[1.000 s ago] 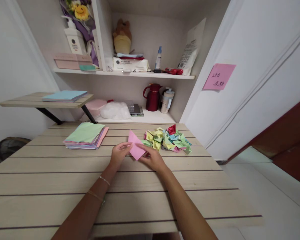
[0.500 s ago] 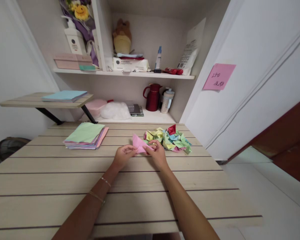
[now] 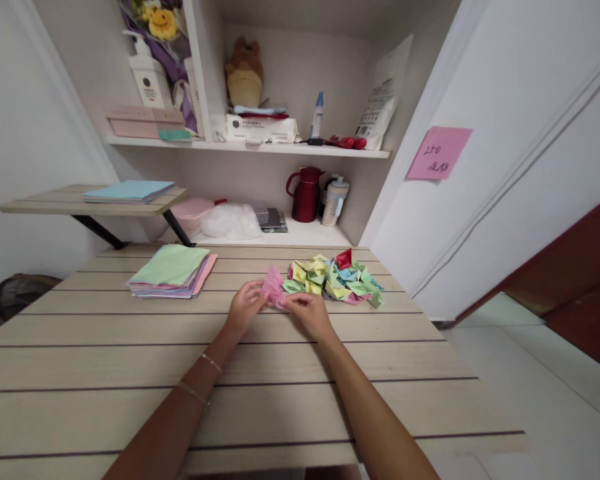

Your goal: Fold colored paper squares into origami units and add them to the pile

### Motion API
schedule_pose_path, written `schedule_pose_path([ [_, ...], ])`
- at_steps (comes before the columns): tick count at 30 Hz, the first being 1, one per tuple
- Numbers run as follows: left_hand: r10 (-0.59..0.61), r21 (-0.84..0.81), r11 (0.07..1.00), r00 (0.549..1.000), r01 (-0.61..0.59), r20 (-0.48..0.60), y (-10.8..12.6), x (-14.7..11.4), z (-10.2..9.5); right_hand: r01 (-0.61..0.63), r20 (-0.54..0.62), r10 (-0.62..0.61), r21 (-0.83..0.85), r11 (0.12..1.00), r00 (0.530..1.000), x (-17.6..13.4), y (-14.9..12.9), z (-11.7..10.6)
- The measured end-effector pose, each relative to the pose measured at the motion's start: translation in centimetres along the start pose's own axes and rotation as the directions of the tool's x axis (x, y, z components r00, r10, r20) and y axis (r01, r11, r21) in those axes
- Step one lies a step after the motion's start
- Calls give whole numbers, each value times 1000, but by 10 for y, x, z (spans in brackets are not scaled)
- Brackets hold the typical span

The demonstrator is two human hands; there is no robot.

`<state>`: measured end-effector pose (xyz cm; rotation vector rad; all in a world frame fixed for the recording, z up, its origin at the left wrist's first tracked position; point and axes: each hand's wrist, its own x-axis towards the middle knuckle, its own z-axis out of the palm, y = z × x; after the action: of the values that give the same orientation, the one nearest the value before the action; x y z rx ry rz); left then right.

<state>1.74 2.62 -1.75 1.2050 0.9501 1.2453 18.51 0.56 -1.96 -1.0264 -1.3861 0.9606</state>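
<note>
A pink piece of folded paper [image 3: 273,283] is held between both hands, just above the slatted tabletop. My left hand [image 3: 245,308] pinches its left and lower side. At its lower right corner, the fingertips of my right hand [image 3: 311,313] are closed on the paper. Part of the sheet is blurred and covered by fingers. Right behind my right hand lies a pile of folded paper pieces [image 3: 330,275] in yellow, green, blue, pink and red. A stack of square coloured paper [image 3: 170,268] with light green on top rests to the left.
A small raised shelf [image 3: 40,200] at the left carries blue paper sheets [image 3: 130,191]. Along the back stand a red jug [image 3: 306,195], a pale tumbler [image 3: 335,203] and a plastic bag [image 3: 231,222]. A pink note [image 3: 439,153] sticks to the right wall.
The pink paper has turned and shifted slightly left, and looks narrower. My right hand has moved a little left and down, uncovering more of the pile.
</note>
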Motion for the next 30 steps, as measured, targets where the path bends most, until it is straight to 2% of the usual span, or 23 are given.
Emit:
schedule_pose_path([
  [3,-41,-15,999,999,41,19,-1,-2,3,0,5,0,-3,1000,1000,-2,-3,1],
  [11,-38,58,998,995,32,92,-6,-2,3,-41,14,41,-31,999,999,-5,-2,4],
  [15,-70,39,997,995,68,75,-10,0,1,-118,53,114,61,991,992,-2,3,3],
  [18,-66,41,997,994,62,88,-9,-1,0,-121,50,116,92,988,992,0,6,2],
  [22,-11,137,991,983,-15,185,-3,-8,-1,-22,4,22,-62,998,1000,0,5,0],
  [27,46,265,957,961,-121,273,0,-16,2,185,152,-136,-379,907,979,-4,0,-1],
  [30,15,195,978,963,-69,269,2,-17,6,276,191,-213,-423,863,958,-5,0,-1],
])
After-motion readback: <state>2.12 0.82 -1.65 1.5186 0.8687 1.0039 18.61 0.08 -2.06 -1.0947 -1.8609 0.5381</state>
